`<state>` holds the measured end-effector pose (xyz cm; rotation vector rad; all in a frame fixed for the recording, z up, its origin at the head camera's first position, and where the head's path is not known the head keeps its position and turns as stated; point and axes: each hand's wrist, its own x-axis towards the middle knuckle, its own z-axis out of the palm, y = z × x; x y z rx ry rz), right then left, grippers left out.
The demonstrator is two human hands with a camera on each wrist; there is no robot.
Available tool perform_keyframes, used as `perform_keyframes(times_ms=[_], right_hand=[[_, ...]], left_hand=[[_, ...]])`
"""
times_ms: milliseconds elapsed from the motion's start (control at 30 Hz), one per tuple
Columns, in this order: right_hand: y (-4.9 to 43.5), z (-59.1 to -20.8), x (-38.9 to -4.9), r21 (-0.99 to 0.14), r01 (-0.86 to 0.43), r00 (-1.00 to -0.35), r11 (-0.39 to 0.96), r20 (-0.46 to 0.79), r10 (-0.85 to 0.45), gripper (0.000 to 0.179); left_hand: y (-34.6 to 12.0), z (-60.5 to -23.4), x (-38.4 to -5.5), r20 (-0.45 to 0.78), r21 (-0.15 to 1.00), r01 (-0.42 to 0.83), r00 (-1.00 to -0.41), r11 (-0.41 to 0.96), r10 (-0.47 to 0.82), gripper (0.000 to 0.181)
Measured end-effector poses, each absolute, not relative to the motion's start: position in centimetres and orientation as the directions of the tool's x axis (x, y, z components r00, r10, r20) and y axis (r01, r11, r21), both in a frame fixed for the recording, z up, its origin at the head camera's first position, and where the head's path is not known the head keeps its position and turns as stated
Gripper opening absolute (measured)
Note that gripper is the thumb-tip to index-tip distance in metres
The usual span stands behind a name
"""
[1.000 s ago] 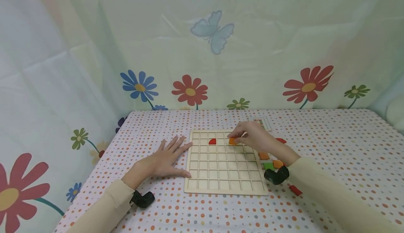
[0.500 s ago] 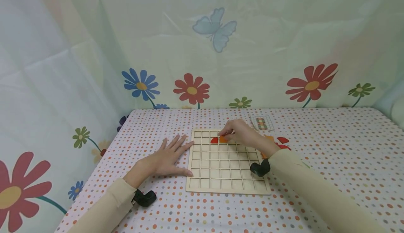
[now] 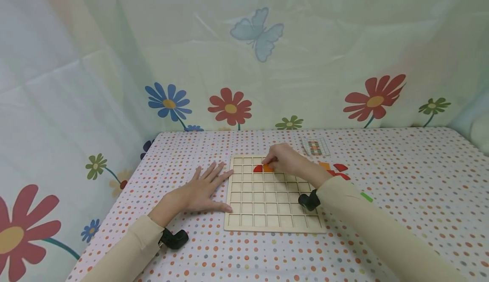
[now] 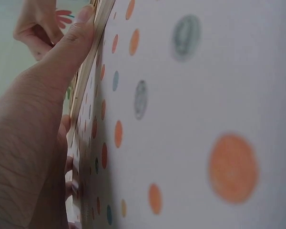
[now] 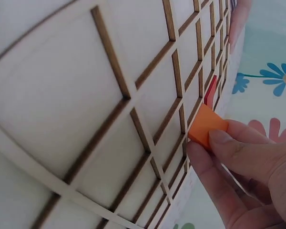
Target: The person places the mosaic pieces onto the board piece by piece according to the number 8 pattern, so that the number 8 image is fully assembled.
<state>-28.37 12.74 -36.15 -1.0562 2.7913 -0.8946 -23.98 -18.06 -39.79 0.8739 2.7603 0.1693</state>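
Note:
My right hand (image 3: 286,160) pinches an orange square tile (image 5: 206,125) between thumb and fingers, at a cell in the second row of the wooden grid board (image 3: 254,210). Just left of that tile, a red quarter-round tile (image 3: 258,168) lies in its own cell. The right wrist view shows the orange tile tilted against the grid ribs, near the red one. With fingers spread, my left hand (image 3: 198,194) lies flat at the board's left side. Its thumb (image 4: 72,44) touches the board's edge in the left wrist view.
Right of the board lie several loose tiles, among them a red quarter-round (image 3: 340,167), an orange tile (image 3: 324,165) and a green tile (image 3: 366,197), partly behind my right sleeve. A pattern card (image 3: 316,147) sits behind the board on the dotted tablecloth (image 3: 214,256).
My right hand has moved left across the board with the orange tile, to the cell beside the red tile. The left hand stays in place at the board's edge.

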Motion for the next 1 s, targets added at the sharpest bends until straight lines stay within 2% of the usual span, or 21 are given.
perform_keyframes(times_ms=[367,1000], right_hand=[[11.0,-35.2,-28.3,-0.441,-0.488,-0.839,0.753,0.001,-0.543,0.020],[11.3,-36.0,-28.5,-0.433,-0.524,-0.831,0.733,0.070,-0.553,0.016]], left_hand=[[-18.1,-39.7,-23.9,-0.190,0.187,0.551,-0.792,0.813,0.581,0.106],[-18.1,-39.7,-24.1,-0.190,0.184,0.559,-0.787,0.809,0.587,0.107]])
